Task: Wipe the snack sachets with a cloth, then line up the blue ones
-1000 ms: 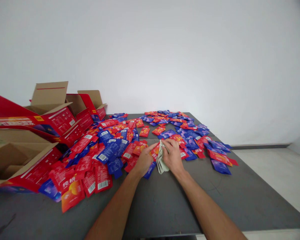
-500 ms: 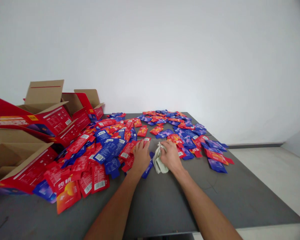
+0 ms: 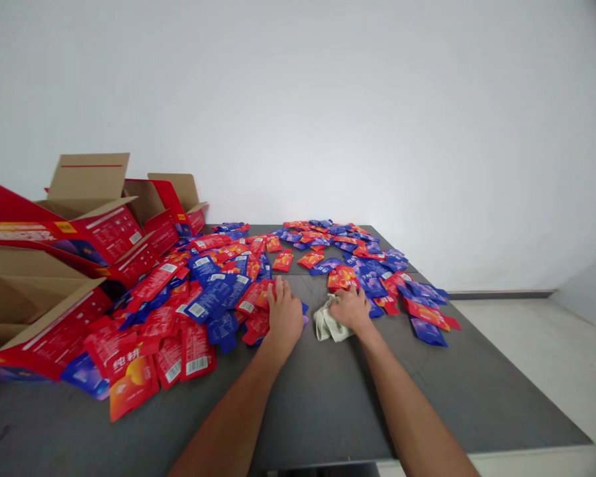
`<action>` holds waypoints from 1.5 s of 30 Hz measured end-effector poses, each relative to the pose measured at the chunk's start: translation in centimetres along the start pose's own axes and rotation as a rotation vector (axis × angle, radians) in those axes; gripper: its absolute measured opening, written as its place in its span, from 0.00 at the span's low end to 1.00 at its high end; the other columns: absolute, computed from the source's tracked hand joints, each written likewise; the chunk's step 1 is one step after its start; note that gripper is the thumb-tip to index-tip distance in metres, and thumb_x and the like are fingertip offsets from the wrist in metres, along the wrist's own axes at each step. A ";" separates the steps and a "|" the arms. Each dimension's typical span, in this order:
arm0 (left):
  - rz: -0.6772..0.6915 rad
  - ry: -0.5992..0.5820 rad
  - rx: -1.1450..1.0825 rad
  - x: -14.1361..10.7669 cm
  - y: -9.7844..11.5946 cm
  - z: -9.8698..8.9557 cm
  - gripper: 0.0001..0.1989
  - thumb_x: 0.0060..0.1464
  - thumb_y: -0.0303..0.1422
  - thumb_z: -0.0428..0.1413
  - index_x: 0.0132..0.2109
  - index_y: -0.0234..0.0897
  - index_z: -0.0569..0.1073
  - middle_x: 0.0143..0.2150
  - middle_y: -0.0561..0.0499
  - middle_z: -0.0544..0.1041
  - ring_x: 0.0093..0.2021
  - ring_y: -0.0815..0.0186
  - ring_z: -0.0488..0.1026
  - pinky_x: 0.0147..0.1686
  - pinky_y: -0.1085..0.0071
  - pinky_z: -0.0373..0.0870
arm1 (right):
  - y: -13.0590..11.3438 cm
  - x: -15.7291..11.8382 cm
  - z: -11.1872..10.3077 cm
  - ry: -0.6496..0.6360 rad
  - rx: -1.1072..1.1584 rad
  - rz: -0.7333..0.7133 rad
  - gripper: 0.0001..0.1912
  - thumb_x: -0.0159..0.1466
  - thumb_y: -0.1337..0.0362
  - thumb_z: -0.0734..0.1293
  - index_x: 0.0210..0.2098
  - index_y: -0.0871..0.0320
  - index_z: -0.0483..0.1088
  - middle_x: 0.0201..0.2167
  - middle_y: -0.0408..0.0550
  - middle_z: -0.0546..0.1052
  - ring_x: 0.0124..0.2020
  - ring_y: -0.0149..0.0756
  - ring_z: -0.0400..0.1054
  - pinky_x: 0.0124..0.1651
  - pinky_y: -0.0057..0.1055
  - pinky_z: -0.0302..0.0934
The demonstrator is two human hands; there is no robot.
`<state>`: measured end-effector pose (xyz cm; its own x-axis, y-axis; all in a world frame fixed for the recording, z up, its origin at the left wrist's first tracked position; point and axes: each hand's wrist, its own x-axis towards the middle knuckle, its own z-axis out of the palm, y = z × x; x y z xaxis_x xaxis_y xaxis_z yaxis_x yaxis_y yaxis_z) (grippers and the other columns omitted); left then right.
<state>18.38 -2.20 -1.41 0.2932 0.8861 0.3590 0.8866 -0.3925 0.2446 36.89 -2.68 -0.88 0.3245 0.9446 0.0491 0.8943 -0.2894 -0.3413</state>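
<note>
My right hand [image 3: 351,308] is closed over a crumpled off-white cloth [image 3: 329,322] and presses it against the grey table [image 3: 322,391]. A red and orange pouch [image 3: 343,277] lies just beyond its fingers. My left hand [image 3: 285,313] rests at the right edge of a large heap of red and blue pouches, its fingers slightly apart and lying over them. Under and beside that palm, a blue pouch [image 3: 304,310] is partly hidden. Close to the left fingers lie a red pouch [image 3: 251,298] with a barcode and a blue pouch [image 3: 223,329].
Open red cardboard boxes [image 3: 49,324] stand along the left side, flaps up. A second spread of red and blue pouches [image 3: 372,265] covers the far right of the table. A white wall [image 3: 298,112] rises behind. The table's right edge borders pale floor [image 3: 516,331].
My right hand has moved right with the cloth, widening the gap between my hands. My left hand has shifted slightly, now covering more of the blue pouch beside it.
</note>
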 end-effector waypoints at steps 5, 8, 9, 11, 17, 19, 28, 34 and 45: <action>0.044 -0.079 -0.457 1.4 -0.1 1.9 0.24 0.56 0.20 0.47 0.59 0.28 0.70 0.59 0.37 0.72 0.62 0.60 0.67 0.63 0.63 0.61 | -0.6 -0.6 -0.1 -0.018 -0.044 -0.164 0.18 0.59 0.63 0.63 0.48 0.54 0.74 0.51 0.55 0.74 0.57 0.52 0.63 0.57 0.47 0.54; -0.060 -0.082 -0.589 1.7 -0.3 2.4 0.24 0.57 0.23 0.47 0.60 0.27 0.69 0.59 0.35 0.72 0.60 0.59 0.68 0.61 0.62 0.63 | -0.8 -1.0 -0.3 -0.043 -0.037 -0.258 0.17 0.59 0.64 0.63 0.47 0.55 0.73 0.47 0.55 0.77 0.53 0.48 0.67 0.52 0.38 0.58; -0.092 -0.086 -0.625 1.8 -0.4 2.5 0.24 0.57 0.23 0.47 0.60 0.28 0.68 0.59 0.36 0.72 0.60 0.59 0.69 0.61 0.62 0.63 | -0.8 -1.2 -0.4 -0.051 -0.030 -0.293 0.16 0.59 0.65 0.63 0.46 0.56 0.74 0.45 0.54 0.78 0.52 0.47 0.69 0.51 0.36 0.59; -0.156 -0.089 -0.717 1.8 -0.7 2.7 0.24 0.57 0.23 0.48 0.61 0.31 0.68 0.58 0.37 0.73 0.60 0.59 0.69 0.59 0.63 0.65 | -0.9 -1.4 -0.6 -0.075 0.004 -0.371 0.14 0.58 0.67 0.64 0.44 0.55 0.74 0.43 0.52 0.79 0.49 0.43 0.71 0.50 0.33 0.59; -0.335 -0.038 -1.202 2.5 -1.2 3.1 0.23 0.51 0.22 0.54 0.55 0.34 0.70 0.54 0.40 0.76 0.50 0.62 0.76 0.48 0.66 0.72 | -1.6 -2.3 -1.1 -0.139 0.167 -0.547 0.14 0.55 0.71 0.65 0.39 0.52 0.75 0.42 0.46 0.80 0.46 0.40 0.74 0.50 0.29 0.61; -0.410 -0.040 -1.313 2.6 -1.2 2.7 0.21 0.50 0.24 0.56 0.53 0.34 0.70 0.52 0.40 0.76 0.44 0.63 0.77 0.42 0.68 0.74 | -1.8 -2.6 -1.4 -0.137 0.178 -0.522 0.15 0.54 0.72 0.66 0.38 0.52 0.76 0.40 0.46 0.81 0.45 0.41 0.75 0.48 0.29 0.62; -0.473 -0.104 -1.337 2.2 -0.9 2.0 0.17 0.49 0.30 0.60 0.48 0.32 0.72 0.31 0.50 0.78 0.24 0.72 0.70 0.21 0.79 0.61 | -2.2 -3.2 -2.3 -0.169 0.191 -0.575 0.16 0.52 0.74 0.66 0.37 0.51 0.77 0.39 0.45 0.81 0.43 0.40 0.75 0.46 0.28 0.63; -0.499 -0.046 -1.300 2.3 -1.2 2.2 0.14 0.43 0.24 0.59 0.41 0.32 0.75 0.28 0.53 0.76 0.20 0.74 0.66 0.20 0.79 0.58 | -1.8 -2.8 -2.3 -0.242 0.317 -0.730 0.14 0.56 0.73 0.65 0.38 0.52 0.77 0.41 0.44 0.80 0.44 0.37 0.74 0.51 0.30 0.63; -0.469 0.050 -1.645 2.4 -0.9 -0.1 0.17 0.44 0.30 0.58 0.44 0.34 0.76 0.34 0.50 0.78 0.29 0.69 0.73 0.32 0.73 0.69 | -2.5 -2.2 -2.7 0.202 0.632 -0.700 0.11 0.65 0.68 0.63 0.42 0.54 0.76 0.43 0.49 0.75 0.47 0.39 0.69 0.52 0.37 0.63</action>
<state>18.25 0.21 -0.64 0.0958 0.9954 0.0090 -0.3965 0.0299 0.9175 34.81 -4.44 2.44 -0.1197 0.8099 0.5742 0.5933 0.5221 -0.6127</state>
